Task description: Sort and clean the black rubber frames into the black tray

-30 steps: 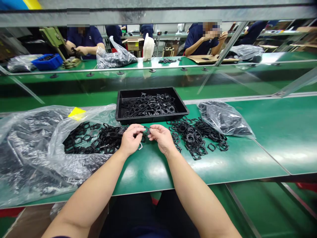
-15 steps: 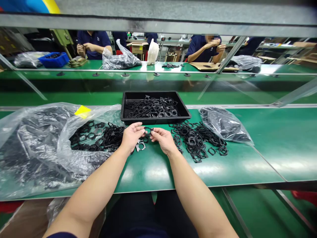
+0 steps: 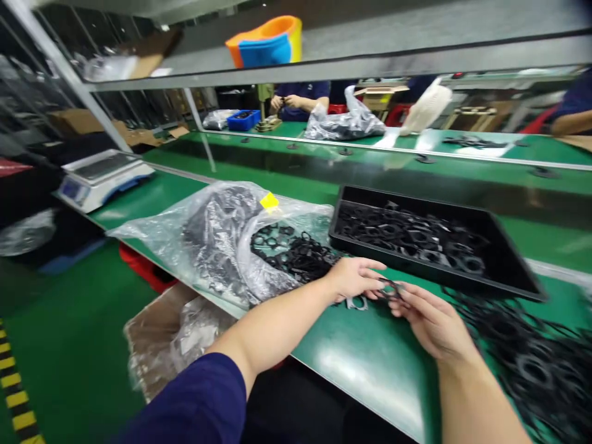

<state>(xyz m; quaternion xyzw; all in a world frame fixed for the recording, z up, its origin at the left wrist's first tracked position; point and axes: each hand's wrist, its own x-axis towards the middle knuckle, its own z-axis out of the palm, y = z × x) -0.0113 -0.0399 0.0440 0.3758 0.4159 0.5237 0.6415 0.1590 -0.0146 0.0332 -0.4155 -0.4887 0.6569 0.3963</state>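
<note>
Between my hands, above the green table [image 3: 370, 364], is a small black ring-shaped part [image 3: 391, 288]. My right hand [image 3: 430, 317] pinches its right side. My left hand [image 3: 354, 279] is at its left side with the fingers apart; whether it still grips the part is blurred. Just below my left hand lies a lighter part [image 3: 357, 303] with a round hole. Black parts [image 3: 308, 256] spill from the clear plastic bag [image 3: 213, 240] at the left. Behind my hands stands a black tray [image 3: 522, 271] holding many black parts. A heap of black rings [image 3: 536, 364] lies right of my right hand.
A white scale [image 3: 99, 176] stands at the far left. An overhead shelf [image 3: 370, 77] carries an orange and blue object [image 3: 266, 46]. Across the table a person's hands [image 3: 289, 102] are near a blue bin [image 3: 243, 119]. A cardboard box [image 3: 152, 345] sits below the table edge.
The view has swung left, so the scale and floor now show and the table items appear further right. My left fingers look more spread; the black part remains between my hands.
</note>
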